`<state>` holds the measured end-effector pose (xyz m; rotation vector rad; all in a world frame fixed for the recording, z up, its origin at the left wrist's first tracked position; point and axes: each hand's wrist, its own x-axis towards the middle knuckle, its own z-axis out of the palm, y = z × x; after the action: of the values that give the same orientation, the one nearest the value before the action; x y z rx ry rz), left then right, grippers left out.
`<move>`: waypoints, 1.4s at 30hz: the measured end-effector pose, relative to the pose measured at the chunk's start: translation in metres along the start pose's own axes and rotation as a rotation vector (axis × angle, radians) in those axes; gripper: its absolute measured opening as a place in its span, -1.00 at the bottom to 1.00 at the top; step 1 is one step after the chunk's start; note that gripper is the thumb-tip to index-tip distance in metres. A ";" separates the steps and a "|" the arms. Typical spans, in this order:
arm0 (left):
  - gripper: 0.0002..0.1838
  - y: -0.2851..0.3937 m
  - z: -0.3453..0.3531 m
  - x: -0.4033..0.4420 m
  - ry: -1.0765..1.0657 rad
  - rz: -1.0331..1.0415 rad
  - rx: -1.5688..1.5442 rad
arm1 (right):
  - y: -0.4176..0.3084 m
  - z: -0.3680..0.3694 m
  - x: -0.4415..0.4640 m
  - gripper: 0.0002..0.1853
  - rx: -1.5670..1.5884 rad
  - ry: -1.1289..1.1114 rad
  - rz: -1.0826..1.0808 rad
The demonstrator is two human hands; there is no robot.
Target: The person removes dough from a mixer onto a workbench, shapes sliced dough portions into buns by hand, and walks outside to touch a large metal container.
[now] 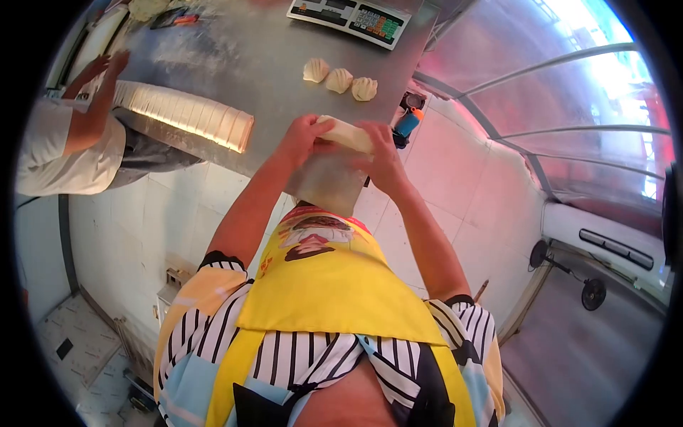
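Through my remote feed, three buns [339, 80] sit shaped on the worktop [213, 53]; my left hand [302, 139] and right hand [383, 153] hold dough [346, 134] above it, seemingly unfinished, while the sliced row [186, 112] looks unshaped.

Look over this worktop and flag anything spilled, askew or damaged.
Nothing clearly stands out. The pale streaks on the metal table look like ordinary flour dusting, the three shaped pieces sit in a loose row, and the held dough shows no visible tear.

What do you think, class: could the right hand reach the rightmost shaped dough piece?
Probably yes: bare tabletop leads to that piece, but the right hand is holding a dough strip.
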<state>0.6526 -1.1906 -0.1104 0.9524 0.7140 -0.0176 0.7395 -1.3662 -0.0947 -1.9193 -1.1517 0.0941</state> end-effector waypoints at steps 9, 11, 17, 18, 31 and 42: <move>-0.83 -0.014 -0.019 -0.012 -0.153 -0.111 -0.015 | 0.007 -0.012 -0.001 -0.64 -0.236 -0.115 -0.213; -0.83 -0.020 -0.003 -0.016 0.013 0.631 0.789 | 0.001 -0.009 -0.004 -0.66 0.467 -0.185 0.596; -0.77 -0.011 0.008 -0.001 -0.033 0.563 0.704 | -0.018 -0.026 -0.015 -0.63 1.233 -0.271 0.796; -0.77 -0.008 0.008 0.000 -0.072 0.315 0.505 | -0.022 -0.031 -0.016 -0.59 1.132 -0.311 0.689; -0.75 -0.007 0.017 0.001 -0.209 0.812 0.945 | 0.010 0.008 0.040 -0.72 0.896 -0.050 1.099; -0.67 -0.025 -0.022 0.045 -0.269 0.313 0.464 | 0.027 0.039 0.038 -0.59 0.880 -0.278 1.381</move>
<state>0.6680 -1.1761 -0.1626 1.4675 0.3077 -0.0364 0.7614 -1.3180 -0.1247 -1.5117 0.2931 1.3676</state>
